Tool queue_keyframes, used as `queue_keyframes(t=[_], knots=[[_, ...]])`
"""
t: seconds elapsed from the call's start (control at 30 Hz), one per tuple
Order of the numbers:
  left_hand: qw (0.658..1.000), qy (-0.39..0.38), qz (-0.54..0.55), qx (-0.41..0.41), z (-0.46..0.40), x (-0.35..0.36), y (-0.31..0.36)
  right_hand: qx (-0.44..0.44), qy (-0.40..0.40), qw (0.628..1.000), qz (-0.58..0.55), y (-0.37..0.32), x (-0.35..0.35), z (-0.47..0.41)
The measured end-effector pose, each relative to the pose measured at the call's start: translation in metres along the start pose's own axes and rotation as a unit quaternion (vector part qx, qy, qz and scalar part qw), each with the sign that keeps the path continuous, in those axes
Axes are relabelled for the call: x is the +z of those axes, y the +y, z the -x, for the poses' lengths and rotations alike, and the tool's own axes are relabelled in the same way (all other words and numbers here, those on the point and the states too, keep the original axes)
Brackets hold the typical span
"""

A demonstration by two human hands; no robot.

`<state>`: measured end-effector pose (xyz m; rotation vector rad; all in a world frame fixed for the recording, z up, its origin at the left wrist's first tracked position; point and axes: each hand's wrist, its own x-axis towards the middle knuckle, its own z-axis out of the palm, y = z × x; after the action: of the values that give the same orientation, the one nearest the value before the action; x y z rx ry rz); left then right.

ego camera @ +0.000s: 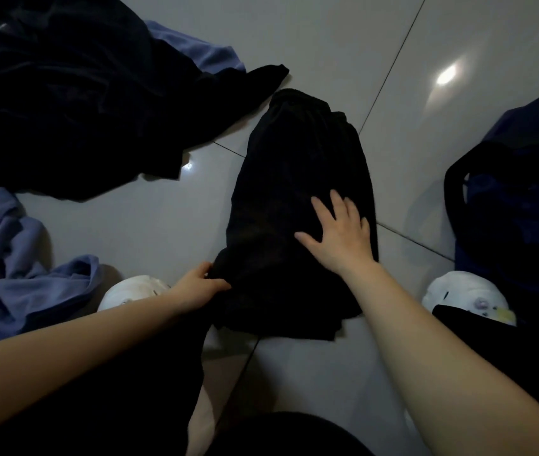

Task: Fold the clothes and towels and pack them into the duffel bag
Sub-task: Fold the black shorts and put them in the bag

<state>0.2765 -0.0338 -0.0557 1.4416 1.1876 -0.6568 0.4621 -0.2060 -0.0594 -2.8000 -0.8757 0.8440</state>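
Note:
A black garment (294, 179) with an elastic waistband at its far end lies lengthwise on the tiled floor in front of me. My right hand (340, 235) lies flat on its near right part, fingers spread. My left hand (199, 284) grips the garment's near left edge, fingers curled into the cloth. The dark blue duffel bag (505, 205) stands open at the right edge, black strap across it, with something white inside.
A heap of dark clothes (64, 93) fills the upper left, with a blue cloth (202, 51) showing behind it. A crumpled blue towel (14, 264) lies at the left. White slippers (136, 287) (465, 294) flank the garment. The glossy grey floor (393, 60) reflects a lamp.

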Motion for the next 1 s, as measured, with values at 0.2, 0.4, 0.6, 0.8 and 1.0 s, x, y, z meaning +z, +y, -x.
queue_keyframes(t=[0.2, 0.4, 0.6, 0.8, 1.0], knots=[[0.999, -0.03, -0.009, -0.037, -0.004, -0.028, -0.008, 0.037, -0.016, 0.999, 0.01, 0.006, 0.017, 0.018], [0.947, 0.108, -0.248, 0.173, -0.007, -0.047, 0.057, 0.107, 0.259, 0.923, -0.263, -0.01, -0.047, -0.049], [0.869, 0.158, -0.332, 0.33, -0.041, -0.052, 0.142, 0.249, 0.134, 0.919, -0.275, -0.008, -0.092, -0.132], [0.762, 0.165, -0.428, 0.457, -0.083, -0.016, 0.186, 0.204, 0.231, 0.907, -0.287, 0.003, -0.072, -0.132], [0.678, 0.083, -0.64, 0.351, -0.111, 0.015, 0.18, 0.172, 0.319, 0.905, -0.223, 0.034, -0.05, -0.114]])
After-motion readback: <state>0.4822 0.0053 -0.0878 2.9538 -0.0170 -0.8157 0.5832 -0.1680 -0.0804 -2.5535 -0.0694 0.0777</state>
